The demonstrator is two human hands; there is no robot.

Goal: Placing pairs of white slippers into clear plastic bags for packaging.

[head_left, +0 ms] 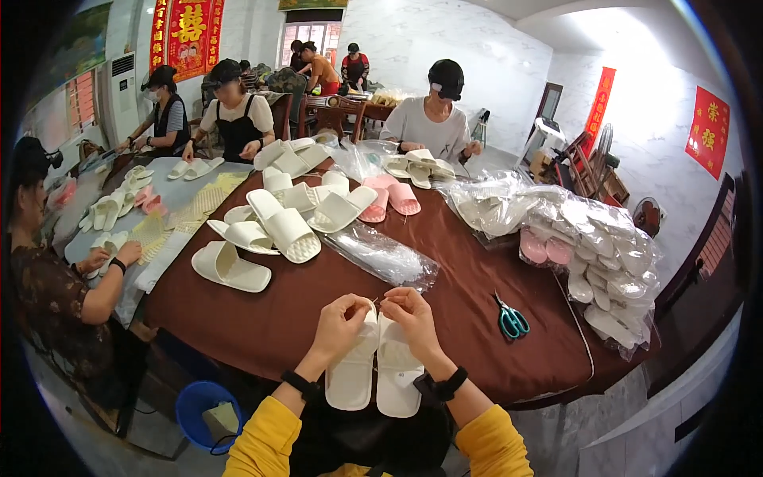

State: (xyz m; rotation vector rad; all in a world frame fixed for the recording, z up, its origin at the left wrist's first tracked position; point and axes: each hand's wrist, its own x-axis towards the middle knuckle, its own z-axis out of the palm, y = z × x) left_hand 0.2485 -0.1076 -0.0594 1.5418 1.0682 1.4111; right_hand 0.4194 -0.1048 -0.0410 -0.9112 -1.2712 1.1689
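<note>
A pair of white slippers lies side by side in front of me, the left slipper (350, 385) and the right slipper (399, 391), at the table's near edge with their toes pointing away. My left hand (340, 326) is closed in a pinch over the toe of the left slipper. Just beside it, my right hand (412, 318) pinches above the toe of the right one. Something thin and dark seems to show between the fingertips, too small to name. Both hands hide the toe ends.
White slippers (290, 230) are heaped left of centre, near pink slippers (404, 199) and clear plastic bags (389, 258). Teal-handled scissors (513, 319) lie to the right, before a stack of bagged slippers (612, 254). A blue bin (208, 413) stands lower left. Several co-workers sit around.
</note>
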